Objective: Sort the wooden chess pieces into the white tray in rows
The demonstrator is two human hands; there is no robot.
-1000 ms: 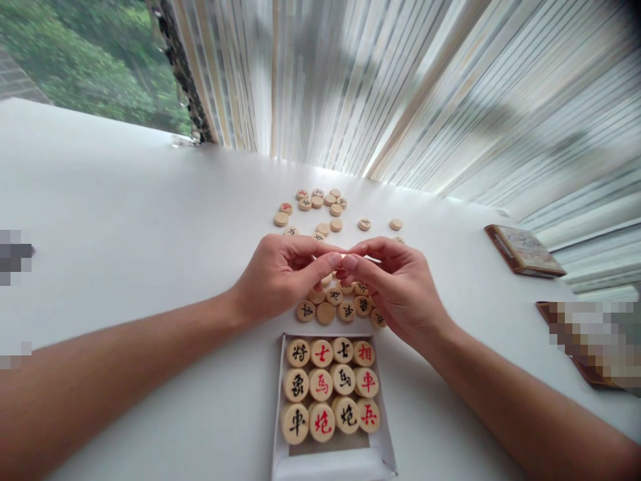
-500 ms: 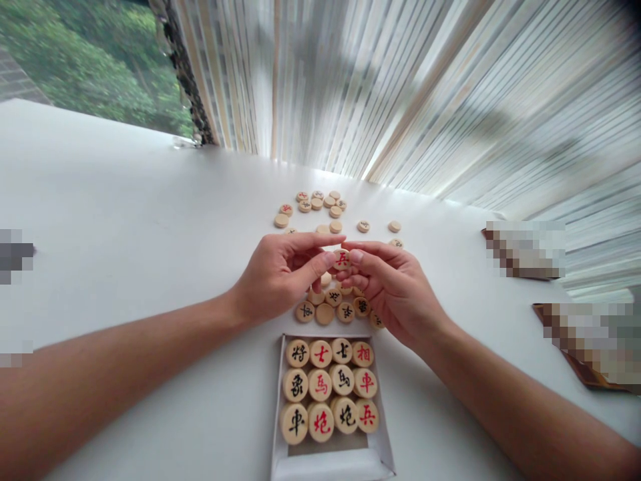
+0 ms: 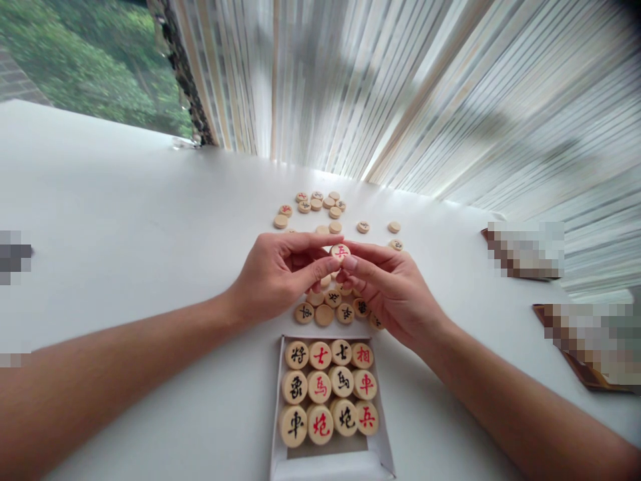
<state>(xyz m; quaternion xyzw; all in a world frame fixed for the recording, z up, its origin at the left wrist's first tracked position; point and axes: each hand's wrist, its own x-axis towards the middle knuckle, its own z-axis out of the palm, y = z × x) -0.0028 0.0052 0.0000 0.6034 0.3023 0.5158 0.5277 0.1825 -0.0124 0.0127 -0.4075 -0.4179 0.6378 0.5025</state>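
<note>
Between my two hands is a round wooden Chinese chess piece with a red character facing me. My left hand pinches its left side with thumb and forefinger. From the right, my right hand grips the same piece between thumb and fingertips. Just below them stands a white box with chess pieces in rows of black and red characters, such as a red-marked piece. Loose pieces lie on the table behind the box, partly hidden by my hands.
More loose pieces are scattered farther back on the white table. Two brown-edged objects, blurred out in part, lie at the right. Striped curtains hang along the table's far side.
The held piece has shifted slightly up, and its character has turned a little. Both thumbs have moved to its lower edge. The box and loose pieces stay where they were.
</note>
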